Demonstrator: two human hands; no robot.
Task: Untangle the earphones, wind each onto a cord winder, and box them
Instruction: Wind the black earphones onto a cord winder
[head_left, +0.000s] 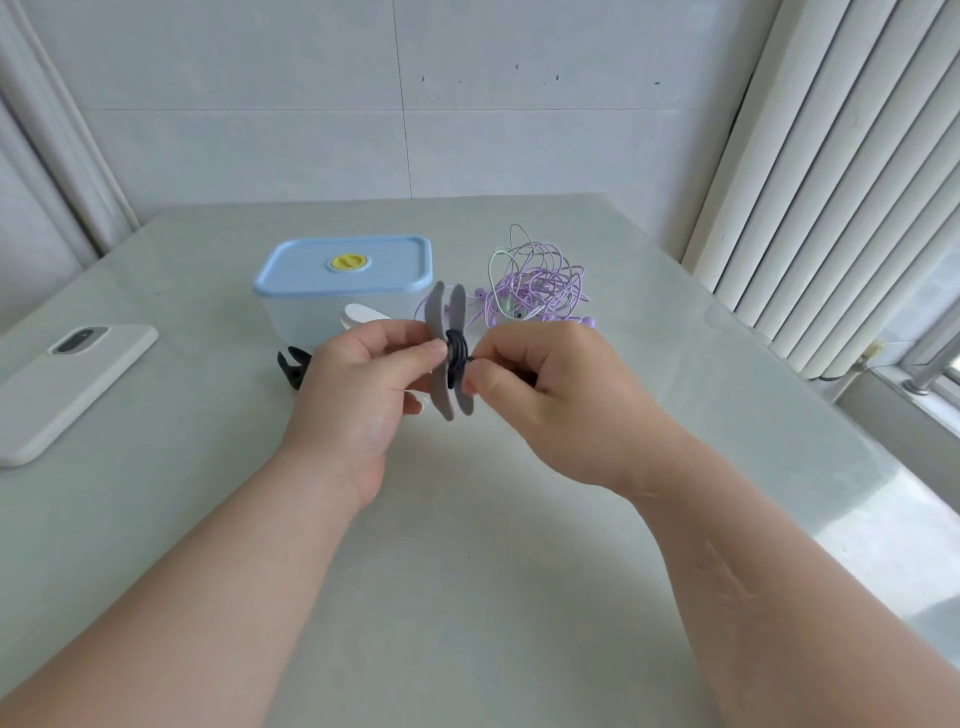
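A grey cord winder is held up above the table, with a dark earphone cord wound round its middle. My left hand grips the winder from the left, thumb on its centre. My right hand pinches the dark cord against the winder's right side. Behind them lies a tangled heap of purple and pale green earphones. A clear box with a closed blue lid stands at the back left of the heap.
A white cord winder lies in front of the box and a black one peeks out beside my left hand. A phone in a white case lies at the left. A radiator stands at the right.
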